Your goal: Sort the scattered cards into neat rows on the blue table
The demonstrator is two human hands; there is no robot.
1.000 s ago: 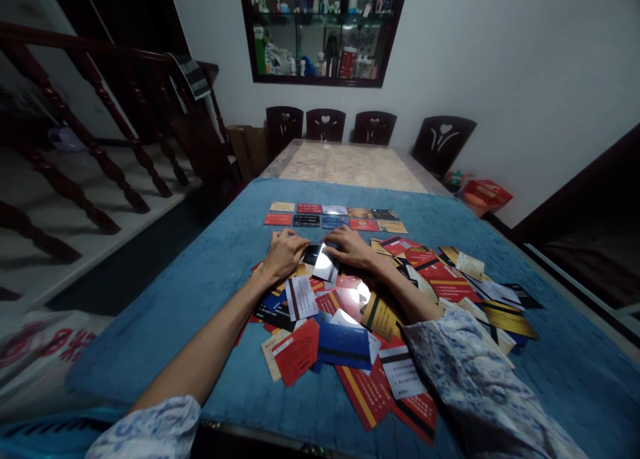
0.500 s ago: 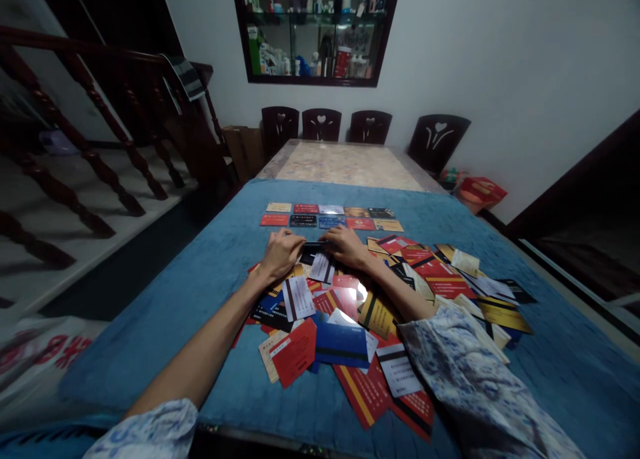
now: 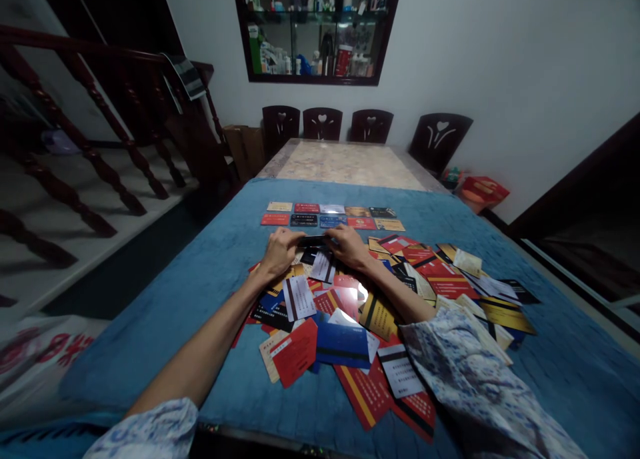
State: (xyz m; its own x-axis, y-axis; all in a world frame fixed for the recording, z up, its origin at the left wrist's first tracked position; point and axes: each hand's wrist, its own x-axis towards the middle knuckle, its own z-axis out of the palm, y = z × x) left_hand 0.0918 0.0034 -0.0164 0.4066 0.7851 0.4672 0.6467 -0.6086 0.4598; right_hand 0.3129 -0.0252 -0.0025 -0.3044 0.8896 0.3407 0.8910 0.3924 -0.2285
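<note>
Between my two hands a black card [image 3: 312,240] is held by its short ends, tilted just above the pile. My left hand [image 3: 281,249] pinches its left end, fingers closed. On the right end, my right hand [image 3: 347,246] has its fingers closed too. Under and in front of my hands lies a loose heap of cards, among them a blue card [image 3: 343,344], a red card [image 3: 295,352] and a white card with a dark stripe [image 3: 299,298]. Beyond my hands, several cards lie in two neat rows, including a dark card [image 3: 304,220] and a yellowish card [image 3: 389,224].
A blue cloth [image 3: 200,272] covers the near table; a marble-patterned tabletop [image 3: 345,162] shows beyond it. More cards [image 3: 453,286] spread to the right. Dark chairs [image 3: 323,122] stand at the far end. A plastic bag [image 3: 45,352] is at the left, below a wooden railing [image 3: 90,149].
The black card has risen slightly and tipped so more of its face shows. Both hands have barely shifted and keep hold of it. The rows and heap look the same.
</note>
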